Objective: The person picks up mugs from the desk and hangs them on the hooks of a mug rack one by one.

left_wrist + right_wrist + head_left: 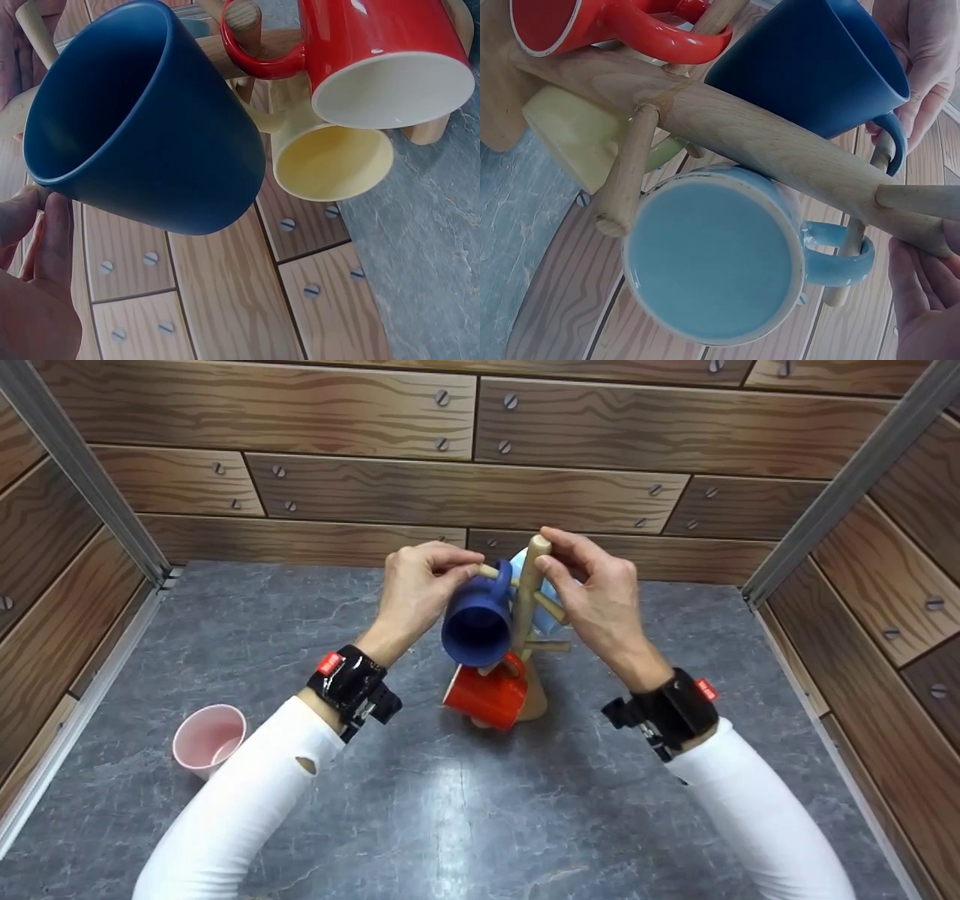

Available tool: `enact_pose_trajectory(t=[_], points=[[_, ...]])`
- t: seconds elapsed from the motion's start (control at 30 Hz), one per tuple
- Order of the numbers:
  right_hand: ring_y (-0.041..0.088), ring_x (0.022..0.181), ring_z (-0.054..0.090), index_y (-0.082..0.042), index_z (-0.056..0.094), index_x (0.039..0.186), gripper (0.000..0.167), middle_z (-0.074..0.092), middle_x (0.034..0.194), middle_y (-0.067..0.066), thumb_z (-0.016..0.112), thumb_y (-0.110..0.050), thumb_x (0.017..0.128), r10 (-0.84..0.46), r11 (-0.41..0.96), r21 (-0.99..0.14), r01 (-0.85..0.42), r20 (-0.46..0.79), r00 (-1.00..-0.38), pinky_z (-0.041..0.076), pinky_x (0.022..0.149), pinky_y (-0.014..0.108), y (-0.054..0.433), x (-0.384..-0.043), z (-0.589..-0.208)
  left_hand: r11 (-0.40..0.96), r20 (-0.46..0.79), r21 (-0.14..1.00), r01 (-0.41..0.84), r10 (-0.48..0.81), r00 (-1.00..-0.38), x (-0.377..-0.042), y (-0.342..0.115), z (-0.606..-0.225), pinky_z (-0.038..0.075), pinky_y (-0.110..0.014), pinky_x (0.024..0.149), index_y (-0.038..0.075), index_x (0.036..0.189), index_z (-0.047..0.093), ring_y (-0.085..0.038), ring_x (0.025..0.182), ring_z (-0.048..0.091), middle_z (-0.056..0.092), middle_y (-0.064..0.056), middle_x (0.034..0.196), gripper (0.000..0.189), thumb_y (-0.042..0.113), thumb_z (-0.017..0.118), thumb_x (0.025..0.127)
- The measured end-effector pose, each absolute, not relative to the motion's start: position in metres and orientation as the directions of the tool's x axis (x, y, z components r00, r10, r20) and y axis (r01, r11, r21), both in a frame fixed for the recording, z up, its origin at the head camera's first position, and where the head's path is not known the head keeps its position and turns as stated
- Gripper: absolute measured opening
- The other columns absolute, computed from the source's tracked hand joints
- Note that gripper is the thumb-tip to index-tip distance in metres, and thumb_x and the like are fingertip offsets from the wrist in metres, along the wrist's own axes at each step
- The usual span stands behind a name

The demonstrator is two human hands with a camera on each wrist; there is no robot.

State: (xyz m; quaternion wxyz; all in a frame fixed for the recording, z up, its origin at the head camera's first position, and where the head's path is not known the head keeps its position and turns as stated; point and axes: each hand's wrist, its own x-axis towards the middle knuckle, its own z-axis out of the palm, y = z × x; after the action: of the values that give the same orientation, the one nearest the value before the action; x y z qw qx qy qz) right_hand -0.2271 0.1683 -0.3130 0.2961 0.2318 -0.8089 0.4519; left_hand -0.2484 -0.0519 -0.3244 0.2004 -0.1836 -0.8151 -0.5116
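A wooden mug tree stands in front of me. Near its top, a dark blue mug hangs by its handle from a peg, its mouth facing me. My left hand pinches the outer end of that peg, right beside the mug. On the other side, my right hand holds the top of the post between thumb and fingers. Lower down hangs a red mug. A light blue mug is on a peg at the far side, and a pale yellow mug is on a low peg.
Apart on the left, a pink cup stands on the grey marbled tabletop, close to my left sleeve. Bare pegs stick out toward the right of the post. Wood-patterned walls close off the back and sides.
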Motion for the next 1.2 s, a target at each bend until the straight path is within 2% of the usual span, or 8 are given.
enact_pose_trajectory(t=[0.13,0.33,0.77,1.0,1.2], points=[[0.015,0.097,0.072,-0.004,0.07,0.123,0.032,0.075,0.112,0.008,0.071,-0.017,0.093,-0.103,0.499,-0.583,-0.642,0.695,-0.712,0.056,0.083,0.017,0.169,-0.225,-0.314,0.424,0.501,0.763,0.488,0.09,-0.861,-0.248,-0.051,-0.324,0.056,-0.023,0.078,0.017,0.095,0.082,-0.008,0.091,0.071,0.078,0.004,0.095,0.01,0.018,0.079,0.086],[0.015,0.093,0.073,-0.003,0.072,0.119,0.031,0.076,0.108,0.009,0.074,-0.017,0.091,-0.089,0.466,-0.596,-0.654,0.704,-0.705,0.058,0.08,0.019,0.168,-0.222,-0.315,0.448,0.467,0.773,0.448,0.076,-0.881,-0.25,-0.05,-0.322,0.056,-0.024,0.078,0.019,0.096,0.082,-0.007,0.093,0.072,0.078,0.005,0.094,0.011,0.019,0.079,0.086],[0.016,0.094,0.073,-0.001,0.072,0.117,0.032,0.075,0.109,0.009,0.075,-0.018,0.09,-0.078,0.478,-0.578,-0.662,0.722,-0.687,0.058,0.083,0.021,0.167,-0.217,-0.315,0.47,0.451,0.762,0.446,0.109,-0.886,-0.258,-0.047,-0.319,0.054,-0.024,0.083,0.02,0.096,0.083,-0.008,0.097,0.071,0.078,0.005,0.098,0.011,0.022,0.079,0.086],[0.016,0.094,0.073,-0.001,0.072,0.115,0.031,0.076,0.107,0.008,0.076,-0.016,0.089,-0.053,0.466,-0.614,-0.637,0.699,-0.713,0.058,0.084,0.022,0.168,-0.216,-0.313,0.504,0.387,0.771,0.391,0.117,-0.915,-0.262,-0.041,-0.313,0.054,-0.024,0.079,0.02,0.097,0.082,-0.007,0.092,0.071,0.078,0.006,0.096,0.013,0.025,0.079,0.086],[0.013,0.095,0.071,-0.002,0.07,0.116,0.03,0.075,0.107,0.006,0.074,-0.018,0.091,-0.07,0.485,-0.624,-0.613,0.671,-0.738,0.058,0.085,0.023,0.175,-0.218,-0.311,0.508,0.368,0.776,0.374,0.117,-0.922,-0.261,-0.034,-0.311,0.054,-0.024,0.084,0.022,0.102,0.081,-0.008,0.098,0.07,0.078,0.006,0.1,0.013,0.023,0.076,0.09]])
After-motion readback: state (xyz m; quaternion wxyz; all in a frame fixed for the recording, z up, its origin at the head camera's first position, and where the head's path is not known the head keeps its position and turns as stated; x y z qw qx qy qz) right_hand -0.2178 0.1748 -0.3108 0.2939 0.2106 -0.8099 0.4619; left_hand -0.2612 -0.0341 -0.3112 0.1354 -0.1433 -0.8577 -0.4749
